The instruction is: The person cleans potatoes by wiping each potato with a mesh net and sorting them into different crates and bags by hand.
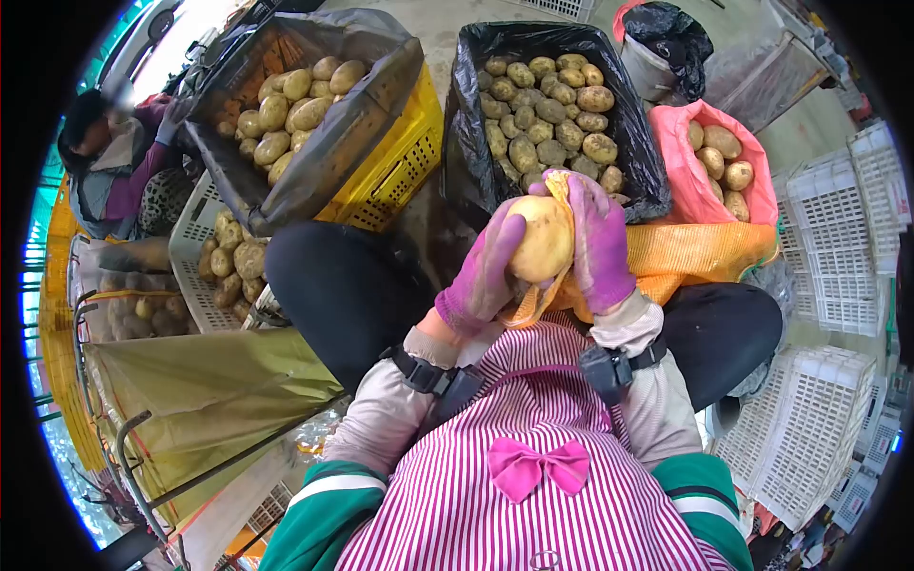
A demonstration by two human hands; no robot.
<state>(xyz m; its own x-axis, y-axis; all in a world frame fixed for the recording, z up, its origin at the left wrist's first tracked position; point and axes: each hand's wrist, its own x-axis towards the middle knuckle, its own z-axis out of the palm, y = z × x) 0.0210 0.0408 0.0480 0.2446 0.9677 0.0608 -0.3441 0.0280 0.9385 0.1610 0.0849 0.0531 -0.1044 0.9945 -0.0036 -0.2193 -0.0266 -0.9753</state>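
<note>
So, at the far left, a co-worker is sitting beside a white crate (pixel 190 224) that is holding potatoes, while a yellow crate (pixel 395 157) with a dark liner (pixel 381 76) is standing nearer your legs, tilting toward you in this view. Moving right, your gloved left hand (pixel 483 266) is closing round the left side of one pale potato (pixel 541 240), its thumb lying along that side, so the fingers are standing only as wide as the potato itself. That potato is sitting between your two hands, above your lap, its longer axis seeming to run away from your body, and the left palm is hugging it more closely than the right. Beyond it, a black liner (pixel 640 143) is wrapping a box of smaller, dirtier potatoes. On the potato's right flank, your gloved right hand (pixel 600 238) is curling inward, its fingers gathering a yellow-orange strip (pixel 526 309) against the potato; whether they are also pressing the skin directly, you cannot tell. Further right, a pink sack (pixel 674 143) is holding more potatoes above an orange sack (pixel 700 249), and white crates (pixel 804 419) are standing at the edge
</note>
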